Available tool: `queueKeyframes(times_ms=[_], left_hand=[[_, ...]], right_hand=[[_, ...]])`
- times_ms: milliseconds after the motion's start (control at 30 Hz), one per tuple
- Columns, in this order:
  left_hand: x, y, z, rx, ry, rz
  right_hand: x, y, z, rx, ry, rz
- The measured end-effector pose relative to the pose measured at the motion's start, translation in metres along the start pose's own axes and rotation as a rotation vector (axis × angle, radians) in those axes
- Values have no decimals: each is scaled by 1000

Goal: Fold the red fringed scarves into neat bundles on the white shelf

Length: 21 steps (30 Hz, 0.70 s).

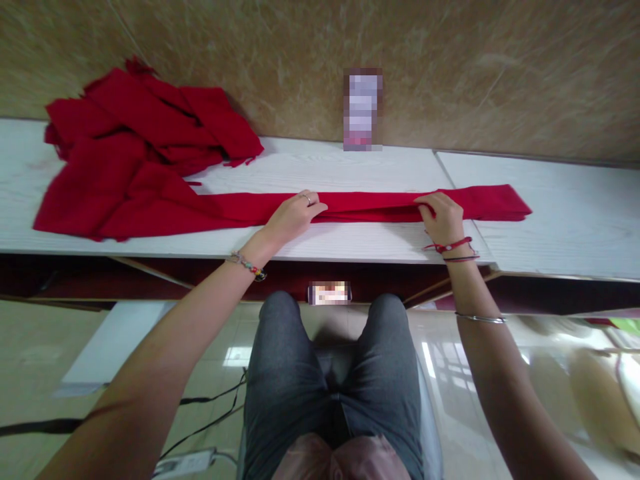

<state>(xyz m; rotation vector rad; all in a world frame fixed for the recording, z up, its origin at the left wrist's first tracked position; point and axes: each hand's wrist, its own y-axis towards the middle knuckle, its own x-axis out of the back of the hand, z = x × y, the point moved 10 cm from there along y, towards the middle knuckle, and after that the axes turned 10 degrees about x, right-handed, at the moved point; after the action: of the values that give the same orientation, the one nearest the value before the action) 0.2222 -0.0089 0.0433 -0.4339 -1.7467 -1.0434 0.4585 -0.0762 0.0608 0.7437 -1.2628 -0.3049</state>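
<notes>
A long red scarf point(370, 202) lies across the white tabletop, folded lengthwise into a narrow band with a slight gap along its near edge. My left hand point(294, 217) is closed on the near edge of this band around its middle, thumb and fingers pinching the fabric. Farther right, my right hand point(443, 215) grips the same band between thumb and curled fingers. The band's squared end reaches past my right hand. Toward the left it widens into loose red cloth beside a crumpled red heap point(150, 120) with fringed edges; whether they join is unclear.
Behind the white tabletop point(320, 167) rises a brown marbled wall point(450, 53). A small blurred-out item point(363, 110) stands against it. Open shelf space runs under the table edge, above my knees. Black cables and a white power strip point(185, 462) lie on the floor at lower left.
</notes>
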Motion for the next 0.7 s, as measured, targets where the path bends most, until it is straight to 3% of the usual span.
queueKeyframes(times_ms=[167,367,533,700], left_hand=[[1,0,1,5,4,-21],[-1,1,-1,-27,-56,-8],[-12,0,-5,-58,-161,119],[-20,1,2,22,-144,179]], right_hand=[[4,-1,8,50,77,-32],[-12,-3,7,111,159,70],[-17,-3,7,111,169,109],[-11,-3,-2,10,130,50]])
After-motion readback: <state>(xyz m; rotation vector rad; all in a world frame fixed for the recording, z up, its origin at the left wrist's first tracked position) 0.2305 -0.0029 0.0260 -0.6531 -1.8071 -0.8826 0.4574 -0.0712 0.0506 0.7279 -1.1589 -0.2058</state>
